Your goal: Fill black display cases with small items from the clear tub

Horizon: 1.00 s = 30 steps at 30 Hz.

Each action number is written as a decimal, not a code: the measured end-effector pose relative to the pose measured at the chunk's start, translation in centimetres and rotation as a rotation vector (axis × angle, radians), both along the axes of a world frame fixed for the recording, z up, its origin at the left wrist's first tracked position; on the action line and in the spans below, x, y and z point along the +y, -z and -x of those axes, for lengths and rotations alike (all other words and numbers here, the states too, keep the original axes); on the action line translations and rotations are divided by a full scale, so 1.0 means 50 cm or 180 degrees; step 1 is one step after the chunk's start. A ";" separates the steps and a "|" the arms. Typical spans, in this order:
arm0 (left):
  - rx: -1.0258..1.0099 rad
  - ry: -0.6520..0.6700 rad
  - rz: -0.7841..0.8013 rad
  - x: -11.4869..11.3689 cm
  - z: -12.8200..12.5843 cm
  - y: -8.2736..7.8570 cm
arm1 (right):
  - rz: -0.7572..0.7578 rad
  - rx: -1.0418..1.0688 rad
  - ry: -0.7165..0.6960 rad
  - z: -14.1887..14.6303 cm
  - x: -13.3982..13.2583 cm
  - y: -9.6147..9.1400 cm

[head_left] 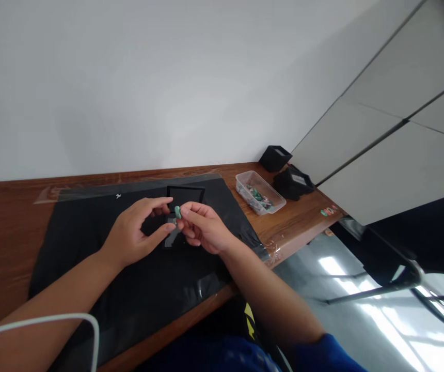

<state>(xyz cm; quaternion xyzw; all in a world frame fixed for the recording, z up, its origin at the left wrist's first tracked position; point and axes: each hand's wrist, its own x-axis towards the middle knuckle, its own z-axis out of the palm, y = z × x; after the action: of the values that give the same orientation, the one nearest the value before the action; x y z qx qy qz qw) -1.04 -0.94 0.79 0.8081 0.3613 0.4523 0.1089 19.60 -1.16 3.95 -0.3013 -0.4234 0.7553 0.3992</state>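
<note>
My right hand (203, 226) pinches a small green piece (177, 212), curved like a ring seen from the side, between thumb and fingertips. Just left of it, my left hand (140, 227) is open, thumb and fingers apart around a gap that faces the piece. Below both hands lies a black box-like tray (185, 188) with a dark rim, partly covered by the fingers. A small greyish, shiny patch (172, 238) shows under the right hand; what it is I cannot make out.
A black sheet (140, 289) covers part of the wooden table (5, 248). To the right stands a clear plastic container (241, 181) of small green and pink pieces. Black boxes (275, 158) sit behind it. Small coloured pieces (328, 211) lie near the table's right edge. A white cable (51, 318) crosses my left forearm.
</note>
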 end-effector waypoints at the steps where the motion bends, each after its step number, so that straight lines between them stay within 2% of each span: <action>1: 0.0025 0.0012 -0.0082 0.000 -0.001 -0.001 | 0.0046 -0.0011 -0.0026 0.002 0.001 0.004; 5: 0.0092 0.0063 -0.0311 -0.003 -0.007 -0.008 | 0.0133 -0.0080 -0.0226 -0.002 0.002 0.012; 13: -0.0061 0.0190 -0.0527 -0.013 -0.023 -0.016 | 0.0386 -0.0115 -0.0586 -0.016 -0.011 0.004; 23: -0.0129 0.0276 -0.0303 -0.016 -0.025 -0.016 | 0.0658 -0.0164 -0.0698 -0.023 -0.014 -0.005; 30: -0.0174 0.0228 -0.0401 -0.013 -0.026 -0.011 | 0.0489 -0.0255 -0.0680 -0.026 -0.014 -0.003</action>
<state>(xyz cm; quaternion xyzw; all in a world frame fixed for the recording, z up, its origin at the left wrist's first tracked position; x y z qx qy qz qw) 0.24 -1.59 1.34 0.8132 0.2998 0.4918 0.0838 20.92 -1.86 4.11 -0.3141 -0.4096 0.8111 0.2751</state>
